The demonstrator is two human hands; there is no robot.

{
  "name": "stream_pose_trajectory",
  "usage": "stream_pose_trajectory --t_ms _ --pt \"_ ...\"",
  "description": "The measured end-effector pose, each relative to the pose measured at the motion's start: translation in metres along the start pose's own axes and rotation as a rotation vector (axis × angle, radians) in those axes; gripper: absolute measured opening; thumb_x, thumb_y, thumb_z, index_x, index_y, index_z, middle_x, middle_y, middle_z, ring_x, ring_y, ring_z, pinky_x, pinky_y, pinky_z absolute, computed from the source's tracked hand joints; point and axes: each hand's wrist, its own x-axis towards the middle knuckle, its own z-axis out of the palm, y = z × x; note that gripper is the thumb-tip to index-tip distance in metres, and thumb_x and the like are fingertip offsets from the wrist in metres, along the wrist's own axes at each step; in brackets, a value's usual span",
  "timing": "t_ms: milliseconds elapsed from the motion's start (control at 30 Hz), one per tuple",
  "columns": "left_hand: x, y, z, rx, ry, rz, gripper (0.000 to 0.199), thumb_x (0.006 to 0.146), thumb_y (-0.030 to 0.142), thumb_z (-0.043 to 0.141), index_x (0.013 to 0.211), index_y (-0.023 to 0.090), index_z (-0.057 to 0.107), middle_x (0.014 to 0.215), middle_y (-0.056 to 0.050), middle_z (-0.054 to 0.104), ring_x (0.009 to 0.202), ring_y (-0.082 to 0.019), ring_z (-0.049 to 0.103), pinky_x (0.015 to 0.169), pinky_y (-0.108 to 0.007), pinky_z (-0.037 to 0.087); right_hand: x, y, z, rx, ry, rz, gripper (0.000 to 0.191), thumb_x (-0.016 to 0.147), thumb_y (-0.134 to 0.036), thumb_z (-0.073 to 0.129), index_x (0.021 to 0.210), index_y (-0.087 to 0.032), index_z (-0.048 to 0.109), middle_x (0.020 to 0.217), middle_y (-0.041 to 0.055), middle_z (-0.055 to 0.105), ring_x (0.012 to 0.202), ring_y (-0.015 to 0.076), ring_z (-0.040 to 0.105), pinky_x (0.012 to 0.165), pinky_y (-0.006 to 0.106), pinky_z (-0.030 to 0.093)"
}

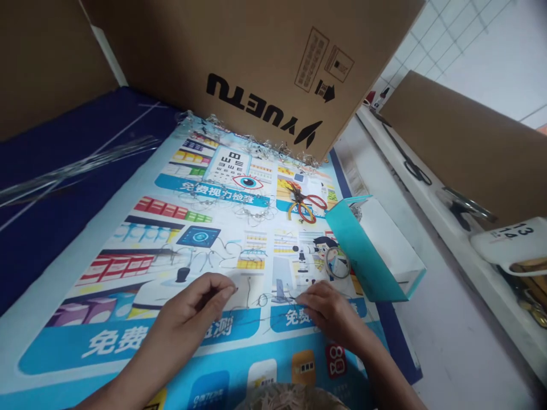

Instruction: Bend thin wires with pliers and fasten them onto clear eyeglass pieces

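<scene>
My left hand [205, 302] is closed in a pinch above the printed mat [256, 336]. A tiny dark bit shows at its fingertips, too small to name. To the right, my right hand [327, 307] pinches the end of a thin wire [262, 299], which curls in a small loop between the two hands. Beyond the right hand lies a round coil [337, 262] of fine wire or thread. Scissors [305, 205] with red handles rest farther up the mat, beside an open teal box [363, 256].
Thin twisted wire pieces [256, 214] are scattered mid-mat, with a silvery tangle along the base of a large cardboard box [256, 62]. Long clear strips [85, 165] lie on the left. On the right ledge are black-handled scissors [416, 172] and a white container [513, 245].
</scene>
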Motion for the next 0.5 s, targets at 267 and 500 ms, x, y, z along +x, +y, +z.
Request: stream_pose_trajectory --t_ms 267,500 --pt "-0.005 0.001 0.004 0.26 -0.08 0.256 0.017 0.088 0.03 0.039 0.096 0.021 0.051 0.092 -0.004 0.057 0.082 -0.018 0.053 0.067 -0.024 0.042 -0.024 0.003 0.006 0.046 0.037 0.165 0.016 0.084 -0.017 0.048 0.094 -0.021 0.06 0.09 0.0064 0.057 0.089 0.0193 0.05 0.077 0.031 0.041" --pt "-0.01 0.012 0.016 0.64 -0.373 0.613 0.028 0.087 0.02 0.04 0.11 0.026 0.056 0.106 -0.007 0.057 0.093 -0.022 0.053 0.078 -0.033 0.043 -0.035 0.009 0.013 0.072 0.059 0.278 0.024 0.082 -0.018 0.051 0.105 -0.024 0.056 0.093 0.0055 0.056 0.088 0.02 0.051 0.072 0.03 0.041"
